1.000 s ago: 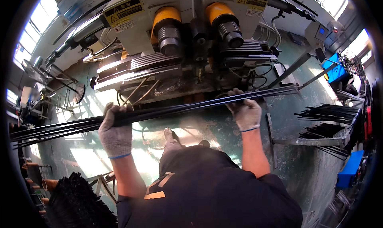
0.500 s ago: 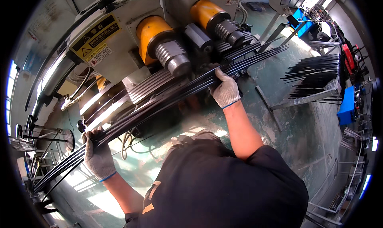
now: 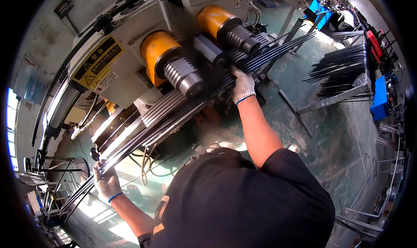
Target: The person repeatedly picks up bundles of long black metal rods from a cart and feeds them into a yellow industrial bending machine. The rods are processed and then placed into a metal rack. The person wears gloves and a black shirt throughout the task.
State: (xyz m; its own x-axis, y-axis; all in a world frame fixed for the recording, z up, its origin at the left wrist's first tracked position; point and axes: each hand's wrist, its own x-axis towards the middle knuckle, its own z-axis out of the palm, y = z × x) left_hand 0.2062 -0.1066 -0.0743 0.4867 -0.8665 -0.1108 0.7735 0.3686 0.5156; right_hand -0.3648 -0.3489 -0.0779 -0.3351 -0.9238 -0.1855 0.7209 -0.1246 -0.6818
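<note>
Steel rods (image 3: pixel 173 122): I've got my gloved left hand (image 3: pixel 106 183) and right hand (image 3: pixel 242 86), fingers wrapped tight around the bundle, lying just under the yellow rollers (image 3: pixel 182 70). Risk, my read: right hand sits close beside the rollers; a slip could pinch the glove. Rack (image 3: pixel 347 91) right of the rollers holds more rods.

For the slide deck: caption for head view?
Gloved left hand and right hand grip a bundle of dark rods across the machine's rollers.
</note>
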